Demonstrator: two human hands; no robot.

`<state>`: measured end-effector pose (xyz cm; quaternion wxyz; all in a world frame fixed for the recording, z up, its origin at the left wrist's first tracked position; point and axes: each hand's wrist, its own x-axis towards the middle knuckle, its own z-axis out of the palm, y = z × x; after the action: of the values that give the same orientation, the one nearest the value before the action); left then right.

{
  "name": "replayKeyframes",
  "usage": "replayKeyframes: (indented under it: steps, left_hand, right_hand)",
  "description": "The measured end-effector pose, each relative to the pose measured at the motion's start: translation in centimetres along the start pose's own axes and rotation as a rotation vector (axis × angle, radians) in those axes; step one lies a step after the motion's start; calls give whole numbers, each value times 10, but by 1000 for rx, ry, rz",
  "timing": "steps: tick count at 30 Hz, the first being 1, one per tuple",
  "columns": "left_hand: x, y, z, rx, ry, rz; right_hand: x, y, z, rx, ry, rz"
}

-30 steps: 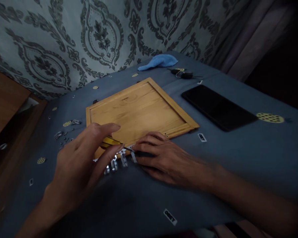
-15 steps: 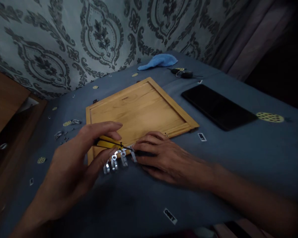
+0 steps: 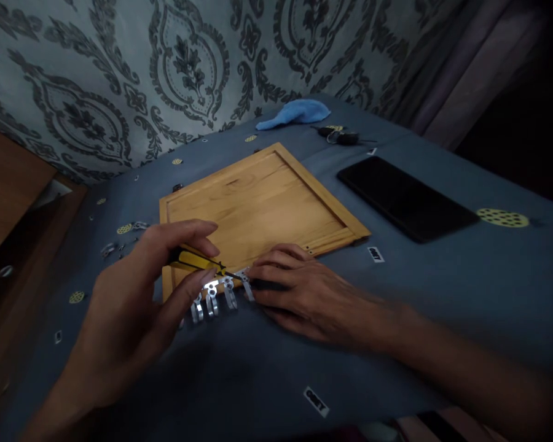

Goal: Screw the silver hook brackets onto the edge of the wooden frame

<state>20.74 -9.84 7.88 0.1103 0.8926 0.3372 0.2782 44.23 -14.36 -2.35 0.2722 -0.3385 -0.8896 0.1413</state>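
In my left hand [image 3: 133,313], a screwdriver [image 3: 196,260] with a yellow and black handle is held between thumb and fingers. Its dark shaft slants down to the right, its tip by the right part of a shiny metal hook rail [image 3: 212,287]. The rail lies along the near edge of a wooden board [image 3: 253,202] with a raised frame, its several hooks hanging past that edge. My right hand [image 3: 299,291] is closed over the rail's right end and the board's edge, fingers together. Something dark shows between those fingers; I cannot make it out.
Left of the board lie small metal parts [image 3: 108,249] and a bracket [image 3: 141,225]. A black phone-like slab [image 3: 405,197] is on the right. Farther back are a blue cloth [image 3: 297,114] and a dark tool [image 3: 343,137]. A wooden drawer [image 3: 23,233] stands open at left.
My left hand and the screwdriver handle have shifted slightly left, with the thumb and index finger farther back on it. My right hand, the rail and the board have stayed put.
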Motion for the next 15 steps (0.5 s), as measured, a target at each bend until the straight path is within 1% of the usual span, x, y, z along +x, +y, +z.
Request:
replayKeyframes:
  steps: [8, 13, 15]
  left_hand:
    - [-1, 2, 2, -8, -1, -20]
    - [1, 4, 1, 79, -69, -1]
    - [2, 5, 1, 117, -74, 5]
  right_hand:
    - [0, 0, -1, -1, -8, -3]
    - [0, -1, -1, -2, -4, 5]
    - [0, -1, -1, -8, -4, 9]
